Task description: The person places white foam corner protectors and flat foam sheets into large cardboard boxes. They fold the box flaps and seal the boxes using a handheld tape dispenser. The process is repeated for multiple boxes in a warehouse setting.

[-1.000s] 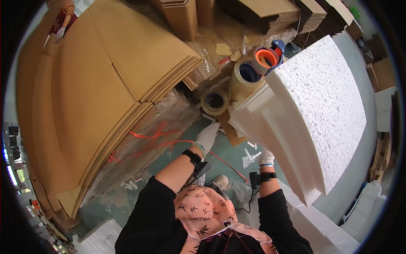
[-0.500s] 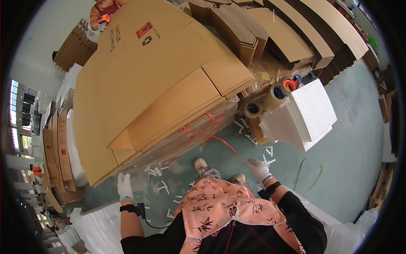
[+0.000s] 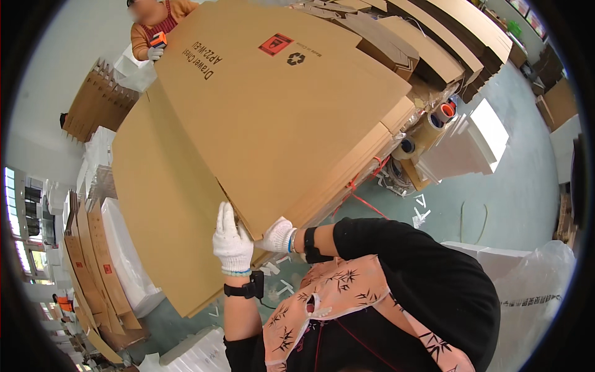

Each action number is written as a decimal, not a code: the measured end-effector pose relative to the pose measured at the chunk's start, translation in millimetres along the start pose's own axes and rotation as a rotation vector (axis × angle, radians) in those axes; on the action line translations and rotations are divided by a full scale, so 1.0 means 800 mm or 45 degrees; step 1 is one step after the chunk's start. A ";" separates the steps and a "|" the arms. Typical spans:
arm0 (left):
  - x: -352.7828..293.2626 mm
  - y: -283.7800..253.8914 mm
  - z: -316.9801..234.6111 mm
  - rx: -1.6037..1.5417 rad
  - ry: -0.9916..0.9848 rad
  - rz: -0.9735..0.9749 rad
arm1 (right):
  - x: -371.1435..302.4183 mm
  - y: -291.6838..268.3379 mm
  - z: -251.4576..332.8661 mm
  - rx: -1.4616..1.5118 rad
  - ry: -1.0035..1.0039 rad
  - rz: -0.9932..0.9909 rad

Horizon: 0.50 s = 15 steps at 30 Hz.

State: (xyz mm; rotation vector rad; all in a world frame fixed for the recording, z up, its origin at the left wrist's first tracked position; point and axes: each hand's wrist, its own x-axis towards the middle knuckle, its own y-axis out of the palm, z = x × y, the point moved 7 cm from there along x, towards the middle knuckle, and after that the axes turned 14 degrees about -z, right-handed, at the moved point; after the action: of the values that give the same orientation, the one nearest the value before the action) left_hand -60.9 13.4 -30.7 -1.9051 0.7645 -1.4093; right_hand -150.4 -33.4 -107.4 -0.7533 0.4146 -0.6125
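Biggest of all, the printed carton [image 3: 310,124], a broad flat panel of smooth brown corrugated board, spreads ahead and to the right of the left fingers, its pointed near corner right between the two hands! Under it, left of those fingers, a plain cardboard sheet [image 3: 158,204] fans out, matte and unmarked. Well off to the right of the right fingers, white foam boards [image 3: 455,146] stand in a block, with clear tape rolls [image 3: 427,132] just beside them.

And here's the left hand [image 3: 232,239], in white knit, fingers straight and close together along the carton's slanting edge. The right hand [image 3: 277,235] is at the corner; its fingertips are partly hidden, so I can't tell whether they pinch the board. Far ahead of both sets of fingers sit dark lettering [image 3: 207,60], a red square label [image 3: 276,44] and a small recycling mark [image 3: 295,59].

What a change: half a second ago the hands are wide apart, and now they're side by side!
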 end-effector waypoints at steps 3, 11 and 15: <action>0.011 -0.017 0.036 -0.477 -0.311 0.033 | 0.026 0.073 -0.019 0.071 -0.246 -0.570; 0.091 -0.033 0.065 -0.511 -0.319 0.005 | 0.055 -0.075 -0.231 -0.214 0.164 -0.610; 0.137 0.010 -0.100 -0.295 0.432 0.207 | 0.061 -0.114 -0.280 -0.334 0.301 -0.808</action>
State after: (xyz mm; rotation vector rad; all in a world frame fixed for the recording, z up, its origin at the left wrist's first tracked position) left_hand -110.2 -87.7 45.6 -1.7402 1.2636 -1.6173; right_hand -270.1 -230.4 -195.3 -1.0789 0.4793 -1.2674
